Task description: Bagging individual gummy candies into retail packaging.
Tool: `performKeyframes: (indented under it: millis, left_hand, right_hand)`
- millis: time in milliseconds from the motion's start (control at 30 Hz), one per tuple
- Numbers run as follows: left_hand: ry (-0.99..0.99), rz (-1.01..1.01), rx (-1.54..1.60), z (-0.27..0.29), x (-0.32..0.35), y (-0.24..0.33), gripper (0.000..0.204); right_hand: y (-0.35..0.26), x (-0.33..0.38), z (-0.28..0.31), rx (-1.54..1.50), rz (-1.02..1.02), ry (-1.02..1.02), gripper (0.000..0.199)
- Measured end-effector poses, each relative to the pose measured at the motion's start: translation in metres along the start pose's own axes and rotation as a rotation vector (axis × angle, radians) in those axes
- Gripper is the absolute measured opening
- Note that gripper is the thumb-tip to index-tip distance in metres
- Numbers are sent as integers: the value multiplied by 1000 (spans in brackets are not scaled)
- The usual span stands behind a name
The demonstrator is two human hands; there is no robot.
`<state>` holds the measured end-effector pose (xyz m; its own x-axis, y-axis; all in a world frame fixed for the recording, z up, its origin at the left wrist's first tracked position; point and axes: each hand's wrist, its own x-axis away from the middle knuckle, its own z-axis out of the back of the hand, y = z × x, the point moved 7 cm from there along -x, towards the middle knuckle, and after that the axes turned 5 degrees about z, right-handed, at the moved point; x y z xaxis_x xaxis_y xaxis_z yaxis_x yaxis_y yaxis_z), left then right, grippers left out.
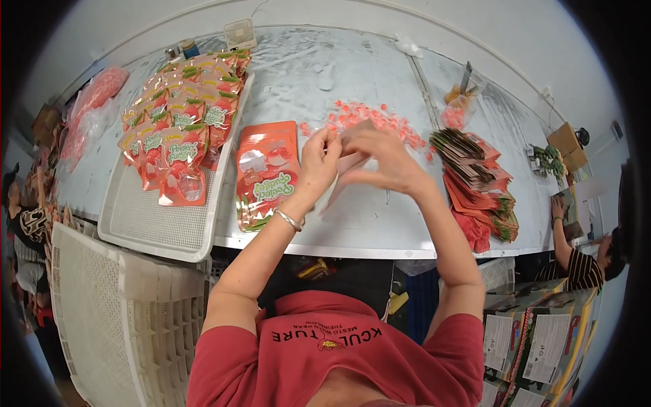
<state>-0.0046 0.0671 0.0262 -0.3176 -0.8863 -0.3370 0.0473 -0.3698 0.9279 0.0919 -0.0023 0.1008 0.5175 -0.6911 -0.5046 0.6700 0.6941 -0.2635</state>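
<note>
Both hands are raised over the table's front middle, with a thin foil pouch [346,165] between them, its silvery side partly showing and blurred. My left hand [320,163] is closed, pinching the pouch near its top edge. My right hand [388,159] curves round the other side of it, thumb below and fingers above. Just beyond my hands lies a loose spread of small pink wrapped candies [386,122]. Beside my left wrist rests a neat stack of flat red printed pouches [266,173]. To the right of my right hand sits a fanned pile of red and green pouches [475,180].
A white mesh tray [159,227] at the left holds many filled pouches [180,119]. Stacked white crates [122,305] stand below it. A small fan [239,34] is at the back. Cartons [536,339] stand lower right, near a co-worker in a striped shirt [583,270].
</note>
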Motion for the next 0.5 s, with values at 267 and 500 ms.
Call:
performKeyframes:
  millis: [267, 500]
  left_hand:
    - [-42, -21, 162, 13, -22, 30, 18]
    - [108, -97, 74, 92, -47, 79, 20]
  right_hand:
    - [-2, -16, 16, 144, 57, -137, 42]
    - [-10, -56, 11, -142, -125, -59, 21]
